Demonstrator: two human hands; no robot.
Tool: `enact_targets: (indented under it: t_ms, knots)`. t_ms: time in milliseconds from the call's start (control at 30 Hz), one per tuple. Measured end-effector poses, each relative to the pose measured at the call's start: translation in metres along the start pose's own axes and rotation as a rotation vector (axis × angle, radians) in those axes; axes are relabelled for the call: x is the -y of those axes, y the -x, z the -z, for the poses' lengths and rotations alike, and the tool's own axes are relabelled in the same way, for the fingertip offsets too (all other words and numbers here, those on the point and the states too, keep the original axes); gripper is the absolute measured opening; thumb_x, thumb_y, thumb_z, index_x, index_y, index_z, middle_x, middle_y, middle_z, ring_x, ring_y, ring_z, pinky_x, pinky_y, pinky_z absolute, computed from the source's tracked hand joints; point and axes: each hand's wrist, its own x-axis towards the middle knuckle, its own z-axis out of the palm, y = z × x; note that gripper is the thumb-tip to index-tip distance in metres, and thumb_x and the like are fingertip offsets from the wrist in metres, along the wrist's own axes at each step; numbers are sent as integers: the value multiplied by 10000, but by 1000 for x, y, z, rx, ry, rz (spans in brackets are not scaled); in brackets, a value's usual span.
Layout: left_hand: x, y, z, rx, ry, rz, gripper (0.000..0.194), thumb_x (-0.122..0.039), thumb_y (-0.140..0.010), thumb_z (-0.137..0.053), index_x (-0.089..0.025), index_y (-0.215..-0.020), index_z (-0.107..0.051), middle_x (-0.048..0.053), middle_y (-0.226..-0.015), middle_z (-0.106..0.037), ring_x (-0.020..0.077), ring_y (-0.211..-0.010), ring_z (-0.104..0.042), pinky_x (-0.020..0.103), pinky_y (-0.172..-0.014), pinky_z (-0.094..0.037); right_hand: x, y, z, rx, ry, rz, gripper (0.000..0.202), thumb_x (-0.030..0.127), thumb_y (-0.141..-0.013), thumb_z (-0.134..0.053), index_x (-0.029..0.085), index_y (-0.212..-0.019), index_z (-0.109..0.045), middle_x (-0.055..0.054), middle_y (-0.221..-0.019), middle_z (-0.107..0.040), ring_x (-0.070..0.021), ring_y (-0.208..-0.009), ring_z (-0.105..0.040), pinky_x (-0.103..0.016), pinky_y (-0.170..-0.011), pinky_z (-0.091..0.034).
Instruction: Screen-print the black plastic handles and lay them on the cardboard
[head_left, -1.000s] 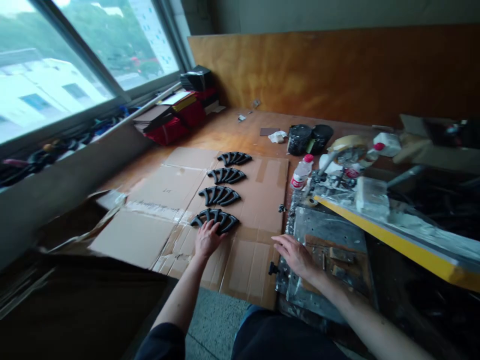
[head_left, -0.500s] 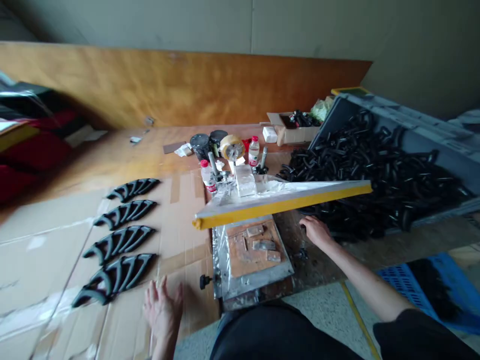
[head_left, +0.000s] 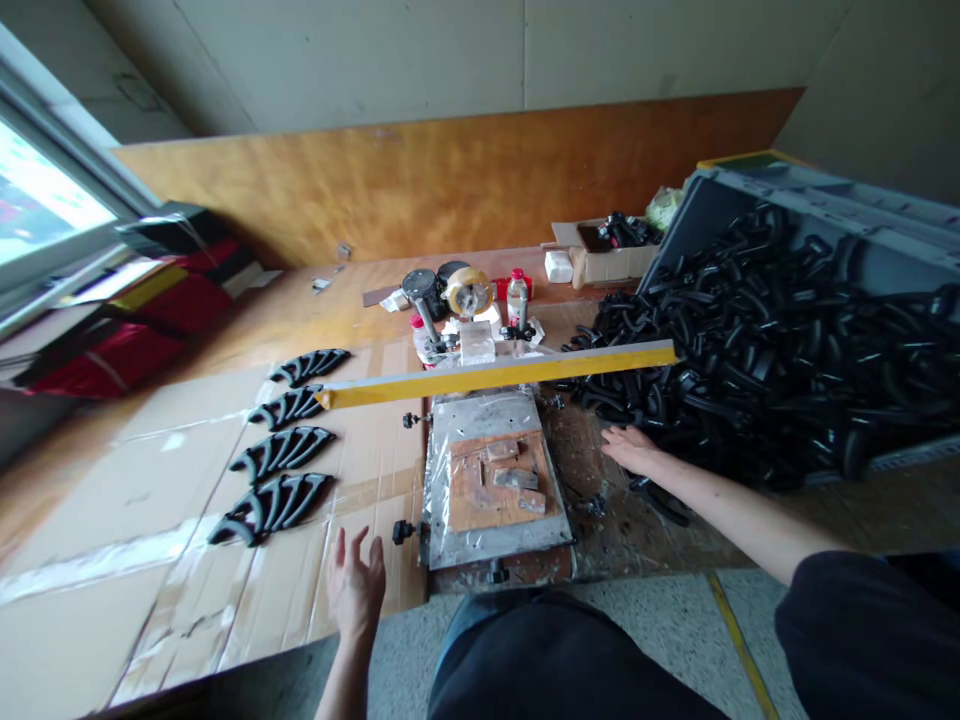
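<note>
My left hand (head_left: 358, 585) hovers palm inward over the near edge of the cardboard, fingers spread, holding nothing. My right hand (head_left: 630, 450) stretches out at the front of a heap of black curved plastic pieces (head_left: 750, 330), its fingers extended. Between the hands lies a metal plate (head_left: 480, 555) wrapped in clear film, with a wooden board (head_left: 469, 510) on it bearing several small blocks. Above the plate's far end hangs a long frame with a yellow front edge (head_left: 495, 378). Several black ribbed, fan-shaped parts (head_left: 281, 503) lie in a column on the cardboard (head_left: 172, 560).
A large grey bin (head_left: 847, 215) lies tipped at the right, its black pieces spilling onto the table. Behind the frame stand a tape roll (head_left: 470, 292), a bottle (head_left: 517, 298) and dark tubs (head_left: 422, 290). Black knobs (head_left: 403, 531) stick out around the plate.
The yellow-edged frame has swung left and upward, uncovering more of the plate. My left hand has lifted, and my right hand's fingers have straightened. The view has shifted left.
</note>
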Motion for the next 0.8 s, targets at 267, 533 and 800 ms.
enact_targets:
  t_ms: [267, 533, 800]
  knots:
    - [12, 19, 9, 16, 57, 129, 344, -383, -856, -484, -183, -1077, -656, 145, -1450, -444, 317, -1201, -543, 459, -987, -438, -6, 10, 39, -26, -5, 160, 295, 59, -771, -520, 208, -1000, -631, -91, -1097, -656, -210, -1031, -597, -309, -869, -438]
    - [-48, -22, 21, -42, 330, 64, 317, -412, -878, -481, -190, -1012, -665, 131, -1403, -504, 288, -1289, -472, 443, -1069, -374, 109, 30, 7, -258, -585, 337, 280, 178, -899, -431, 229, -1123, -591, -40, -1016, -626, -157, -845, -633, -287, -770, -509]
    - [-154, -93, 70, -61, 756, -148, 297, -413, -856, -557, -191, -1029, -652, 106, -1191, -656, 218, -1131, -593, 396, -1015, -425, 187, 24, -21, -188, -13, 533, 501, 99, -878, -440, 343, -1289, -591, -87, -1047, -579, -231, -1013, -535, -369, -897, -437]
